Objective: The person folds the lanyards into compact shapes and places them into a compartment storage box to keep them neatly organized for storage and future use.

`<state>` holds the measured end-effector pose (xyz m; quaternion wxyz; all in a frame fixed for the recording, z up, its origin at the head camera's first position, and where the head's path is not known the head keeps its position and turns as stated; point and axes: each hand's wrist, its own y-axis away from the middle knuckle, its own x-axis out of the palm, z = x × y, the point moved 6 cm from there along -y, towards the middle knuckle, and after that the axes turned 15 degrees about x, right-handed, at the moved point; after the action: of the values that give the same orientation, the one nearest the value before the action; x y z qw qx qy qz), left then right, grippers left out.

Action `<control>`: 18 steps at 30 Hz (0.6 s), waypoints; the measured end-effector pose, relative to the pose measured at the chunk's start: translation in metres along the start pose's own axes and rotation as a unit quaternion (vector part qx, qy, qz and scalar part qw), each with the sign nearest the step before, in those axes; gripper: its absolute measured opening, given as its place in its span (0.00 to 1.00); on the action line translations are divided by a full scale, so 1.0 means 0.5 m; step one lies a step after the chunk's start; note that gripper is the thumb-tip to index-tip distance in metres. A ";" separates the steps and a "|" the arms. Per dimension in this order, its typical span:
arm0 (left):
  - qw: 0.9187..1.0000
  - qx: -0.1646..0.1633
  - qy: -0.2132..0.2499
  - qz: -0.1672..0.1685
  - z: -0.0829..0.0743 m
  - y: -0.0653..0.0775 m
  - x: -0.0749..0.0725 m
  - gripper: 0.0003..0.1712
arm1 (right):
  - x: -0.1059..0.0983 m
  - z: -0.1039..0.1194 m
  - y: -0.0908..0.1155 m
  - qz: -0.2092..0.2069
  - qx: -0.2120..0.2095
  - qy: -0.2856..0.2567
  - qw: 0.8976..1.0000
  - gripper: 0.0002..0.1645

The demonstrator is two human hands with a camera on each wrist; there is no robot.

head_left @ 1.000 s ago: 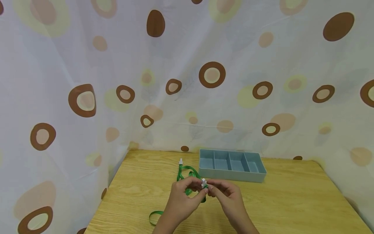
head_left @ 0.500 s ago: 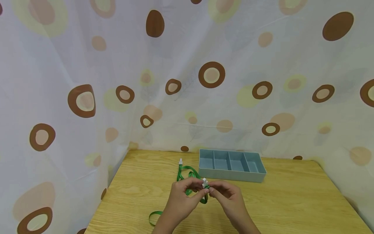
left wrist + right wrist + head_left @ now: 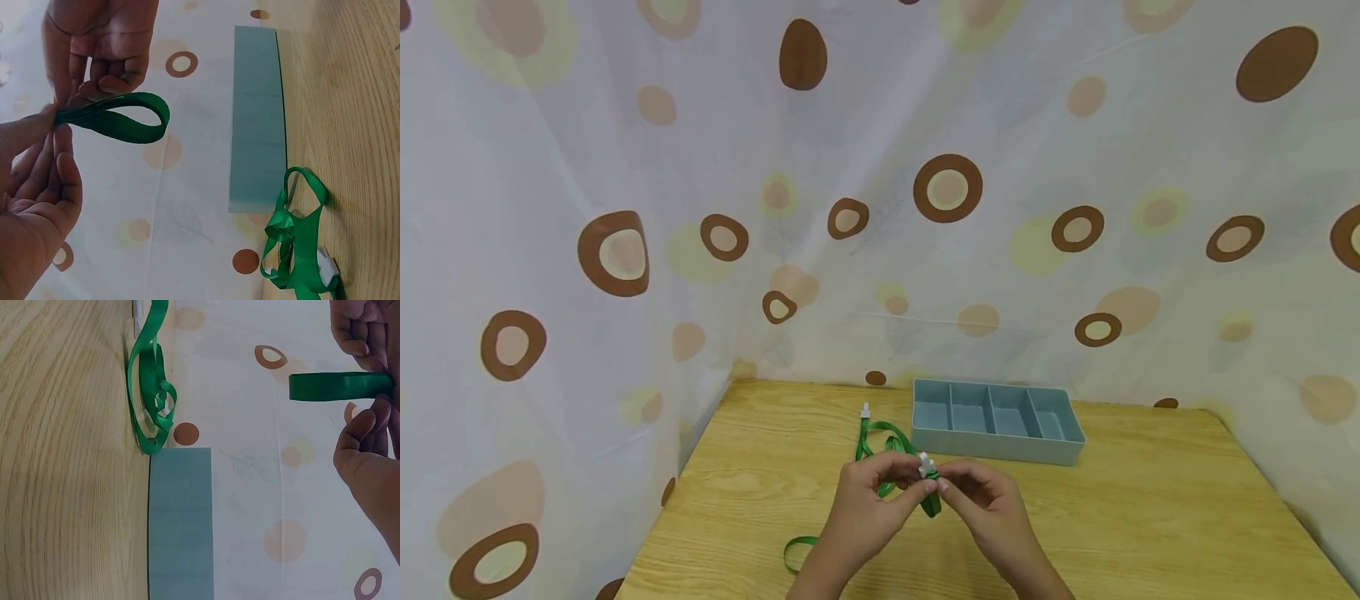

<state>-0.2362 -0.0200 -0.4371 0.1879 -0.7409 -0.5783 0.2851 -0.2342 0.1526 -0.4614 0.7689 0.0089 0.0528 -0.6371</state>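
Observation:
Close together over the front middle of the table, both hands work on a folded green ribbon lanyard (image 3: 134, 130) with a white plastic clip (image 3: 927, 463) at its top. My left hand (image 3: 867, 504) pinches it between thumb and fingers just below the clip. From the other side, my right hand (image 3: 992, 510) pinches the same spot with its thumb and fingertips. A flat, doubled loop (image 3: 322, 386) of the ribbon sticks out below the fingers. The fingers partly hide where the ribbon meets the clip.
A second bundle of green ribbon (image 3: 306, 244) lies on the wooden table (image 3: 1150, 500) behind the left hand, with a white clip (image 3: 866, 412) at its far end. Beside it stands a blue-grey tray (image 3: 1000, 446) with several compartments. A ribbon loop (image 3: 797, 550) lies near the left forearm. A patterned curtain hangs behind.
The white clip has shifted slightly right between the fingers. The ribbon loop below it has swung right and shows more broadly. Both hands stay nearly in place.

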 end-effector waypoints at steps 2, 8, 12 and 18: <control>1.000 -0.003 0.000 -0.002 -0.001 0.000 0.000 0.10 | 0.000 0.002 0.000 -0.002 -0.001 0.004 1.000 0.10; 1.000 -0.006 -0.009 -0.011 0.001 0.001 -0.002 0.11 | 0.001 0.005 -0.001 -0.015 -0.005 0.023 1.000 0.08; 1.000 -0.007 -0.020 -0.019 0.000 0.001 -0.004 0.11 | 0.004 0.008 -0.001 -0.026 -0.016 0.034 0.999 0.06; 0.998 -0.018 -0.047 -0.030 0.001 0.001 -0.008 0.11 | 0.006 0.011 0.002 -0.065 -0.013 0.038 0.997 0.04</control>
<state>-0.2365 -0.0240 -0.4369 0.1554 -0.7125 -0.6135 0.3031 -0.2324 0.1494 -0.4563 0.7233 0.0194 0.0910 -0.6842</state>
